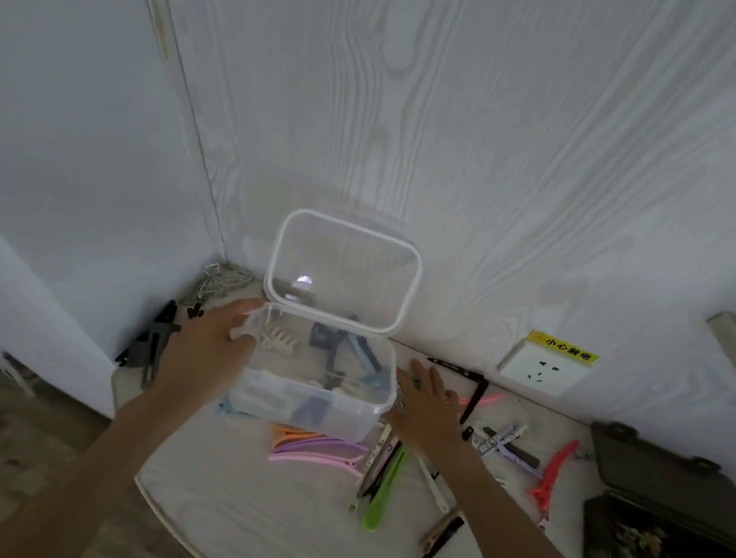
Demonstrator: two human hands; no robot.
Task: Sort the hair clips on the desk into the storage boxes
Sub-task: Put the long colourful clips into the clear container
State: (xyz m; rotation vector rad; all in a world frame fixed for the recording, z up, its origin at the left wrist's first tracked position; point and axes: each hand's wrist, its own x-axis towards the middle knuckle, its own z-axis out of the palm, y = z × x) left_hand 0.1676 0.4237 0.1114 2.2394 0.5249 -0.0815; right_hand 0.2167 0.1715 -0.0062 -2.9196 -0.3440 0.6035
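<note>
The white wood-grain desk (284,549) ends in a curved front-left edge that runs from 9 o'clock round to 6 o'clock, with floor beyond it; its far edge meets the pale wood-grain wall (481,126) at 12 o'clock. The clear rectangular plastic storage box (335,413) sits near that back edge and close to the left edge, its hinged clear lid (344,269) standing up against the wall. Bare desk lies open at 6 o'clock, in front of the box. The left hand (210,339) rests at the box's 9 o'clock wall, fingers (248,307) loosely spread and touching the rim, not closed round anything. The right hand (424,409) lies at the box's 3 o'clock corner, fingers (418,371) straight and splayed, holding nothing. Inside the box lie several hair clips, among them a cream claw clip (279,341) and blue clips. Loose clips crowd the desk from 3 to 5 o'clock of the box: a stack of pink, purple and orange duckbill clips (316,450) just in front of it, a lime green clip (385,491), a red clip (553,471). A dark lidded storage box (661,557) stands open at the desk's right edge, well apart from the hands.
</note>
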